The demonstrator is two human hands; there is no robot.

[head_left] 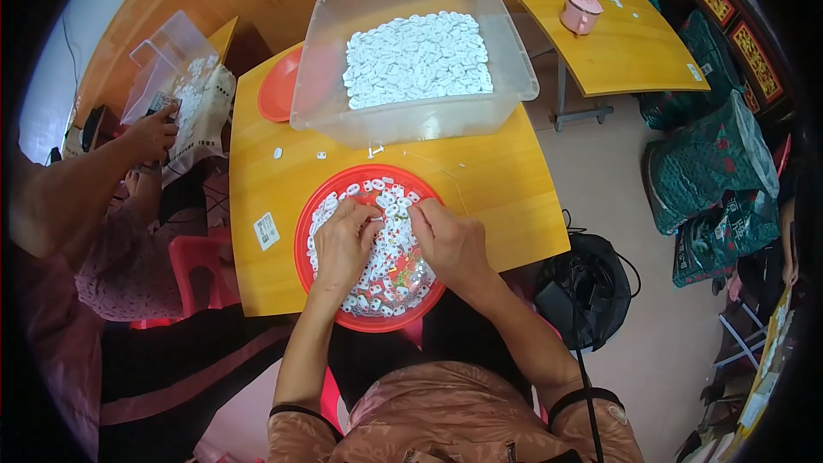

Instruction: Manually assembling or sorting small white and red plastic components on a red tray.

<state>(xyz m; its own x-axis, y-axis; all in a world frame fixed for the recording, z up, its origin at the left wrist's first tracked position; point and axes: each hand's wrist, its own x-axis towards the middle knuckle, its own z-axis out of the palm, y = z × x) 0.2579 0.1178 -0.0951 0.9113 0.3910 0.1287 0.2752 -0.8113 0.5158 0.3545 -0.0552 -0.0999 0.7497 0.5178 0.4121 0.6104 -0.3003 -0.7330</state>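
A round red tray (302,244) sits at the table's front edge, heaped with small white oval plastic pieces (390,249) that have dark holes. Tiny yellowish-green bits lie among them. Over the tray's left half, my left hand (345,236) is closed in a pinch, thumb against fingers; what it holds is too small to make out. My right hand (453,247) faces it over the right half, fingers curled and closed, and its fingertips hide whatever is in them. A small gap separates the two hands.
Behind the tray stands a large translucent bin (416,124) full of white pieces, beside a red plate (276,90). The yellow table (506,189) holds a few loose pieces. At left, another person's hand (154,133) works near a clear container. Right: a pink mug (581,13) and green sacks (711,163).
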